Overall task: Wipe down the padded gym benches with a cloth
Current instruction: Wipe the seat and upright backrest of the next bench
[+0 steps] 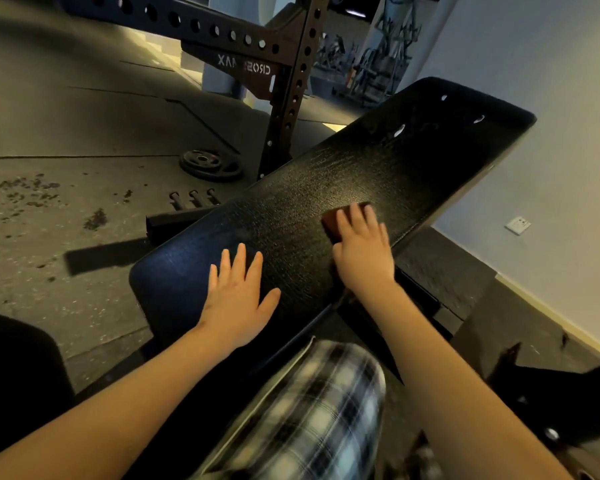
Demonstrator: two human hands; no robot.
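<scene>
Folded reddish-brown cloth (332, 220) lies flat on the black padded bench (361, 161).

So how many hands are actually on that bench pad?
2. The left hand lies flat on the near end of the bench pad; the right hand presses a brown cloth farther along it. None seems hidden.

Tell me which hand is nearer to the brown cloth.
Right. The right hand lies on the brown cloth, pressing it to the bench pad; the left hand rests flat on the pad, apart from the cloth, toward the pad's near end.
</scene>
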